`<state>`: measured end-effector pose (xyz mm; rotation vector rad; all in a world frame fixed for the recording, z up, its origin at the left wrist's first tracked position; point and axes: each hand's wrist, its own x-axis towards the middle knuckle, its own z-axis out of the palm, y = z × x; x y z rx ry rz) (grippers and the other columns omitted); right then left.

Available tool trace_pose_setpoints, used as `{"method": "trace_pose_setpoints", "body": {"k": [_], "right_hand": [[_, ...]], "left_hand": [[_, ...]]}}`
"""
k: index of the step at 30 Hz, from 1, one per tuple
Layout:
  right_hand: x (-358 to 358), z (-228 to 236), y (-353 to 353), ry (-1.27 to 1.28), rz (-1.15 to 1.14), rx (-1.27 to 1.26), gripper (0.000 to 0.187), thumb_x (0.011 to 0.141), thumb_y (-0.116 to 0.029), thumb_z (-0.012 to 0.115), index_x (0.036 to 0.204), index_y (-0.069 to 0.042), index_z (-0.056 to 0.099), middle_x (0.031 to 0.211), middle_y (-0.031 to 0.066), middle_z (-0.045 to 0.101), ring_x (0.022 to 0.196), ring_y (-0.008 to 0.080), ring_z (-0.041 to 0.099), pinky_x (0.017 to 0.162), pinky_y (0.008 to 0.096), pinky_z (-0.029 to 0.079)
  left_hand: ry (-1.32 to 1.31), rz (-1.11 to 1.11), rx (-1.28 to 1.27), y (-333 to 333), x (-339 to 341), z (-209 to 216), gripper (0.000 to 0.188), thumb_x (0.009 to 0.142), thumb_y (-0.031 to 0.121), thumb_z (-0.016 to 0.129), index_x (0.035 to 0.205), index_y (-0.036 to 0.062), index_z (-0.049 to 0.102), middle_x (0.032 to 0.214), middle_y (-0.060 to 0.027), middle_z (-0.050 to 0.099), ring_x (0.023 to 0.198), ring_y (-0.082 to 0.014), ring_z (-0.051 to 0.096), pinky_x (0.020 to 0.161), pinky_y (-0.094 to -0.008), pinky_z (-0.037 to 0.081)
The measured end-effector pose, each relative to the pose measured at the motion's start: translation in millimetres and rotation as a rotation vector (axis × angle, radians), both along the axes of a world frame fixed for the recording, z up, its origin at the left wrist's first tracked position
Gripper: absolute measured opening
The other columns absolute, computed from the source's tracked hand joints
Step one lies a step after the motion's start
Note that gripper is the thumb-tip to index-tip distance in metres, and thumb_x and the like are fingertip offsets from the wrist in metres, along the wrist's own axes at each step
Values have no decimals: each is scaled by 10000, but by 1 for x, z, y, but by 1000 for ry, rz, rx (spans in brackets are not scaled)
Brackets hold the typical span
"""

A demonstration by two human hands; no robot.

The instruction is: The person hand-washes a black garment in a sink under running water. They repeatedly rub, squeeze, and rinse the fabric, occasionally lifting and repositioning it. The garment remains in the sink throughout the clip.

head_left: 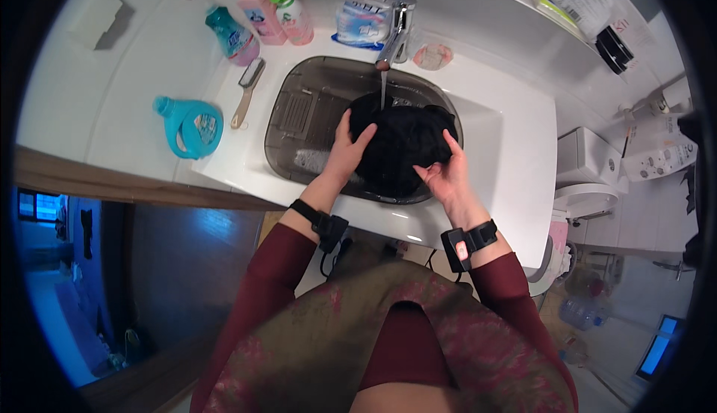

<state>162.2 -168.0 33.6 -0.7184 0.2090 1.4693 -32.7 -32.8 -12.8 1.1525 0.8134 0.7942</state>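
Holding a soft, matt black cloth [403, 148], two bare hands close on its opposite sides. The left hand [348, 149] grips its left margin, thumb laid over the top and fingers at the side; the right hand [448, 174] is clamped on its right margin, palm turned partly up and fingers bent. The cloth is one bulky, rumpled heap, filling the right half of a single basin [273, 125] from its back edge to its front edge. That basin is smoky, see-through plastic, a rounded oblong with a ribbed rectangular patch near its left edge; it sits in a glossy white sink [489, 151], nearer the sink's left edge than its right. One chromed tap [398, 36] stands at the sink's back edge, and a thin stream of water [384, 88] falls from it onto the cloth.

Four plastic bottles stand or lie about — a squat turquoise jug [193, 131] with a handle by the sink's front left corner, and a teal-and-purple bottle [233, 36], a pink bottle [263, 16] and a green-capped bottle [293, 16] by its back left corner. One brush [248, 92] lies along the left edge. Behind the back edge are one crinkled blue-and-white packet [362, 21] and, right of the tap, one flat pinkish oval [433, 57].
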Motion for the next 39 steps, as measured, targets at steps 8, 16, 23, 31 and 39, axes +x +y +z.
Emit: {"method": "trace_pose_setpoints", "body": {"k": [8, 16, 23, 31, 39], "right_hand": [[21, -10, 2, -1492, 204, -195, 809, 858, -464, 761, 1445, -2, 451, 1547, 200, 378, 1367, 417, 449, 1082, 545, 438], [-10, -5, -6, -2457, 1073, -50, 980, 764, -615, 763, 1549, -173, 379, 1654, 223, 137, 1424, 486, 319, 1040, 633, 420], [-4, -36, 57, -2404, 1205, -154, 990, 767, -645, 753, 1523, -119, 392, 1572, 254, 259, 1316, 453, 426, 918, 520, 548], [32, -39, 127, -2203, 1247, -176, 904, 793, -630, 747, 1434, -75, 435, 1483, 298, 396, 1196, 483, 587, 986, 466, 531], [59, -90, 127, -1812, 673, -447, 731, 961, -569, 520, 1433, -13, 473, 1369, 304, 562, 1271, 451, 546, 1065, 477, 453]], "left_hand": [[1198, -401, 875, -46, 7, 26, 1328, 636, 415, 936, 1633, 268, 71, 1669, -234, -42, 1502, -549, 90, 1109, -714, 319], [1189, -547, 621, -31, 13, 14, 1377, 592, 368, 956, 1626, 320, 46, 1661, -253, 6, 1476, -564, 181, 1015, -672, 463], [1296, -447, 754, 7, 51, -16, 1008, 801, 133, 758, 1613, 259, 175, 1501, -268, 298, 1270, -518, 432, 883, -493, 581], [1135, -507, 798, 67, 70, -35, 765, 829, 65, 696, 1516, 215, 394, 1330, -198, 495, 1087, -445, 616, 864, -454, 572], [950, -473, 730, 90, 55, 0, 1069, 648, 66, 877, 1554, 220, 332, 1446, -182, 453, 1261, -410, 534, 1033, -453, 494]]}}
